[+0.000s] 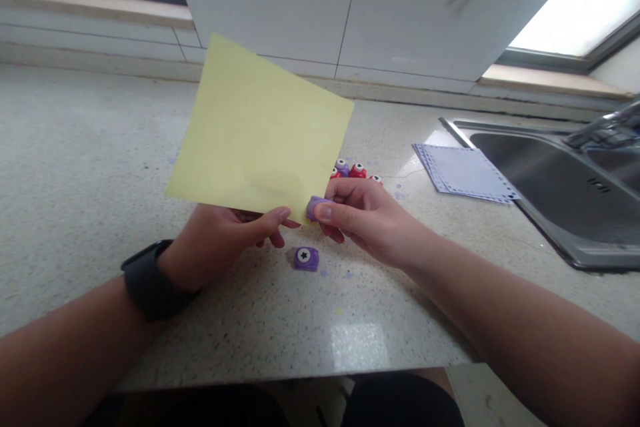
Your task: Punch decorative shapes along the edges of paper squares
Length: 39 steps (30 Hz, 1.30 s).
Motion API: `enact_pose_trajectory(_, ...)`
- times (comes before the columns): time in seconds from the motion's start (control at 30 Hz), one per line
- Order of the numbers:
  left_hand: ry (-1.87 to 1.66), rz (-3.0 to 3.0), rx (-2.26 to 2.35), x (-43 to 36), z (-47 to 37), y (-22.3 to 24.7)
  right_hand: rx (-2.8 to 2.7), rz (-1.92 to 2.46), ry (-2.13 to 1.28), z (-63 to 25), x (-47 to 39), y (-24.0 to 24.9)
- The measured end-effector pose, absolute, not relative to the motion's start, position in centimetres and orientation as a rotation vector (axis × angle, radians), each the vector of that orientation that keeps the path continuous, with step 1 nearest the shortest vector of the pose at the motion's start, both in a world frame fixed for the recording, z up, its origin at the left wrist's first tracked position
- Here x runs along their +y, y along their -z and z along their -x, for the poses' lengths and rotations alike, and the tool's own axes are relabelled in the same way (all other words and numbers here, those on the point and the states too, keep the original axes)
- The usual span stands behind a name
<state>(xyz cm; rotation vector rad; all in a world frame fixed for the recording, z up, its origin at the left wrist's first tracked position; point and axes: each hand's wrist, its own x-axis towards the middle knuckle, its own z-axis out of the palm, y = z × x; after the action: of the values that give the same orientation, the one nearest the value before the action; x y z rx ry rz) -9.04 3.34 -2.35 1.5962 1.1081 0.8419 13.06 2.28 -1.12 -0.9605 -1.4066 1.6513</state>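
Note:
A yellow sheet of paper (265, 133) is held up above the counter, tilted. My left hand (235, 233) grips its lower edge, thumb in front and fingers behind. At the sheet's lower right corner, my right hand (363, 213) pinches a purple craft punch (315, 207) that touches the paper. Another purple punch with a star on its white button (306, 258) sits on the counter just below the hands. Behind my right hand stand several more punches, among them a red one (358, 171) and a purple one (342, 165), partly hidden.
Purple-grey sheets with punched edges (465, 170) lie at the right beside a steel sink (575, 193). Small paper bits dot the speckled counter (90, 147). White cabinet doors (400, 13) rise behind, between two windows.

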Motion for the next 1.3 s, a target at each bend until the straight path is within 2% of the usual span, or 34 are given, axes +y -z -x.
enact_pose_trajectory(0.9, -0.934, -1.455, 1.061, 3.7, 9.1, 2.8, -1.435, 1.005, -1.539, -14.4, 2.9, 0.6)
enact_pose_trajectory(1.3, -0.892, -1.308, 1.25, 3.9, 8.4, 2.3, -1.808, 1.233, -1.174, -16.7, 3.1, -1.2)
